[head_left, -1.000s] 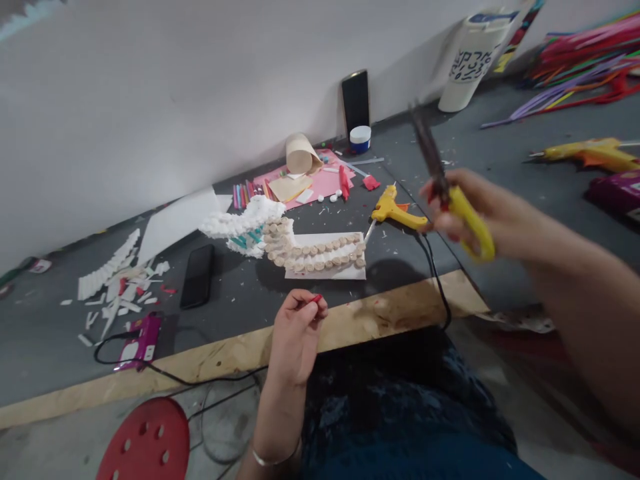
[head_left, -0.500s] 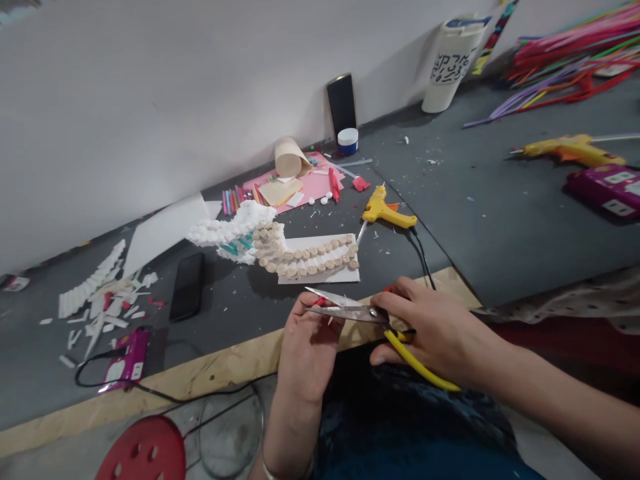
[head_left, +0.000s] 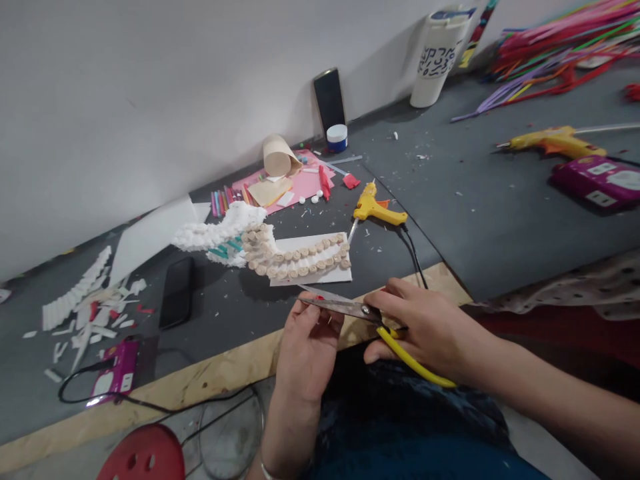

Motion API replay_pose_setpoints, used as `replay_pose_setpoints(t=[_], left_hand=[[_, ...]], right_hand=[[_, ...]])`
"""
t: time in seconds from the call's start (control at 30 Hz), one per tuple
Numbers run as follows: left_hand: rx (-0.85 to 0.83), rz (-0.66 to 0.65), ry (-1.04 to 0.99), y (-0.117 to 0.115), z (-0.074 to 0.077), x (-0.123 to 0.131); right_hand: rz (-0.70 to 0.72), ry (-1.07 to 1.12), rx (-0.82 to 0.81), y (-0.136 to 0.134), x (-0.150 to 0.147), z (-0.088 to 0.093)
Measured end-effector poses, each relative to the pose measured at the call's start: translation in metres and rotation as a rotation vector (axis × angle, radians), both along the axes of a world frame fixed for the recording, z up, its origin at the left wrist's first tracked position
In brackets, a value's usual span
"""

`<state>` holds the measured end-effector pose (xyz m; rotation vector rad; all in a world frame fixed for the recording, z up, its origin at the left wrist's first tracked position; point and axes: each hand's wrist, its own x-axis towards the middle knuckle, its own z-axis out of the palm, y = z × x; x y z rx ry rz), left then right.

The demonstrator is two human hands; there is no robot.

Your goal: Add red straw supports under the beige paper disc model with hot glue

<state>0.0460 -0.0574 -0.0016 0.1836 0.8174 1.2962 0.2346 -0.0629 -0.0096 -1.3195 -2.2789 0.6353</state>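
My right hand (head_left: 425,327) is closed round the yellow handles of a pair of scissors (head_left: 345,307), whose blades point left and stand slightly apart. Between the blades shows a small red piece (head_left: 320,297), mostly hidden. My left hand (head_left: 310,347) pinches this piece at the blade tips, palm turned up. Just beyond the hands lies a white card (head_left: 313,275) with rows of beige rolled coils (head_left: 300,272). A fluffy white shape (head_left: 215,233) with teal strips adjoins its left end.
A yellow glue gun (head_left: 377,208) with a black cord lies beyond the scissors; another glue gun (head_left: 550,141) is at right beside a purple box (head_left: 600,183). At left are a phone (head_left: 177,293), white scraps (head_left: 100,313) and a purple power box (head_left: 117,370). A white tumbler (head_left: 437,63) stands near the wall.
The scissor blades have drawn a little closer together over the red piece. The view has shifted slightly, so the table things appear further left. Both hands keep their holds.
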Motion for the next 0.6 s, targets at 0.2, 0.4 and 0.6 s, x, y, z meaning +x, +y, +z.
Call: replay_pose_setpoints(t=[0.2,0.4,0.6], left_hand=[[-0.008,0.013,0.019,0.001,0.0,0.003],[0.011,-0.001,0.023,0.002,0.001,0.005],[0.0,-0.047,0.02,0.003,-0.001,0.002]], right_hand=[[-0.003,0.001,0.011,0.0,0.002,0.001],[-0.014,0.054,0.096,-0.003,0.0,-0.002],[-0.191,0.008,0.098,0.035,0.032,-0.002]])
